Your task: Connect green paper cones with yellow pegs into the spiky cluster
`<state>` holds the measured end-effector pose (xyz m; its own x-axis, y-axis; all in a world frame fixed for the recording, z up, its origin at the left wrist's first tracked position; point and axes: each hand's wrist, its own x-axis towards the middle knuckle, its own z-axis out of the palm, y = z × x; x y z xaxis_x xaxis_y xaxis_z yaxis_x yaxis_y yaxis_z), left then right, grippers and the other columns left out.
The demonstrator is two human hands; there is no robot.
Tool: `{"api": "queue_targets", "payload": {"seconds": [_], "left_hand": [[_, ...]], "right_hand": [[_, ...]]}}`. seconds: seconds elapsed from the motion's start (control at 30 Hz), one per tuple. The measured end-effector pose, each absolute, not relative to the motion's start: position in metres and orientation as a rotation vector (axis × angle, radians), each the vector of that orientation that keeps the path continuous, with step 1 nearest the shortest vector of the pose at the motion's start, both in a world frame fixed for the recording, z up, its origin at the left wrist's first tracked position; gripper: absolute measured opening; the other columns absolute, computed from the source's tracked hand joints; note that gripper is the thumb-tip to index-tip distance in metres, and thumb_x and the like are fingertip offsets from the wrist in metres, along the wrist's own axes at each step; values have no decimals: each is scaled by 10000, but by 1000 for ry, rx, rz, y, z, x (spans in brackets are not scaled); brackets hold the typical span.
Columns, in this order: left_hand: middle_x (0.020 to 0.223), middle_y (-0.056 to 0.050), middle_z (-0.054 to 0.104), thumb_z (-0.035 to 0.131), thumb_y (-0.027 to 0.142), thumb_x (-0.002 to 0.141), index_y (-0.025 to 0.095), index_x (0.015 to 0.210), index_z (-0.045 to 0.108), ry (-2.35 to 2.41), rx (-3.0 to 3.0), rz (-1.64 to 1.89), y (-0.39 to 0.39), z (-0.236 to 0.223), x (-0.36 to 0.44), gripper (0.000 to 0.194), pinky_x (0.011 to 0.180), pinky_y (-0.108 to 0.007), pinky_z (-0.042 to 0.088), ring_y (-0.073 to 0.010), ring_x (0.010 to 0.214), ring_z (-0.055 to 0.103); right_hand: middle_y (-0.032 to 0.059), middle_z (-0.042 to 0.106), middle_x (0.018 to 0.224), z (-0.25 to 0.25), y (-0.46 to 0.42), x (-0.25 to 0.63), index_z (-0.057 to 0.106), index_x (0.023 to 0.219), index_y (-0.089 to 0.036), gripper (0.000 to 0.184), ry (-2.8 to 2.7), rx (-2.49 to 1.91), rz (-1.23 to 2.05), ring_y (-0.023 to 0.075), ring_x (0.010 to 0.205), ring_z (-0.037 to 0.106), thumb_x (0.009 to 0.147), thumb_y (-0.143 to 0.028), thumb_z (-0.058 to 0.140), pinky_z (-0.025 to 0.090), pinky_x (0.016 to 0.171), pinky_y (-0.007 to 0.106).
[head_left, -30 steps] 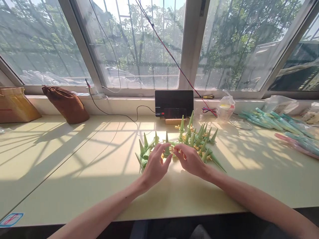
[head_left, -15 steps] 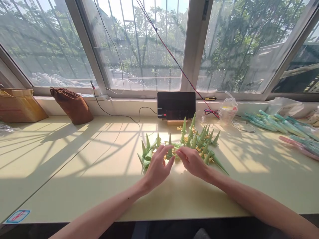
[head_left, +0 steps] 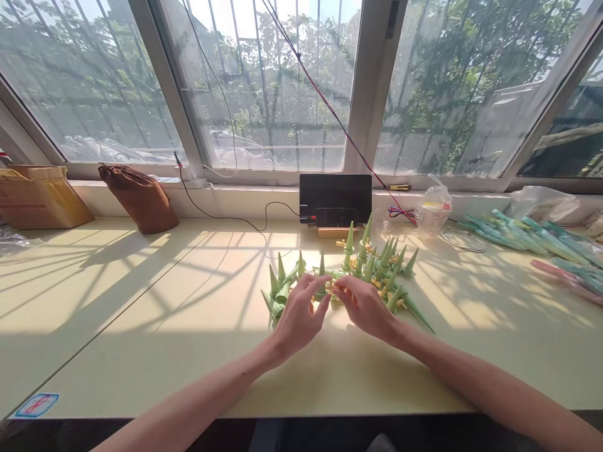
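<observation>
My left hand and my right hand meet at a small tan piece. The thumb and index tips of my left hand curve round it from above and below, and my right fingers pinch its other side. How much of it lies in the fingers is hard to make out. Right behind the left fingers stands a pointed green cone. More green cones cluster to the left of that hand. Beyond my right hand lies a larger heap of green cones, several with tan cross-shaped bits.
A black tablet with a phone leans on a stand at the back. A brown pouch and a cardboard box stand left. At right are a bagged cup and teal plastic-wrapped items. Cables run along the sill.
The view has shifted slightly. My right fingers have opened a little at the tan piece; otherwise both hands stay in place.
</observation>
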<state>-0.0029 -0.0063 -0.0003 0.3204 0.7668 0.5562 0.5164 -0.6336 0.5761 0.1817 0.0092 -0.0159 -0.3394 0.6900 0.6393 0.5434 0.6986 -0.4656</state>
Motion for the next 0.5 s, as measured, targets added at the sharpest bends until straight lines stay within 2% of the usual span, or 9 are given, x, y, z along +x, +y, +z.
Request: {"api": "queue_targets", "payload": {"seconds": [0.5], "left_hand": [[981, -34, 564, 541, 188, 924, 259, 1224, 589, 1135, 2289, 1205, -8, 0, -3, 312, 551, -236, 540, -87, 617, 533]], "right_hand": [[-9, 513, 648, -16, 9, 183, 501, 777, -191, 322, -2075, -976, 221, 121, 548, 446, 1033, -331, 364, 333, 529, 248]]}}
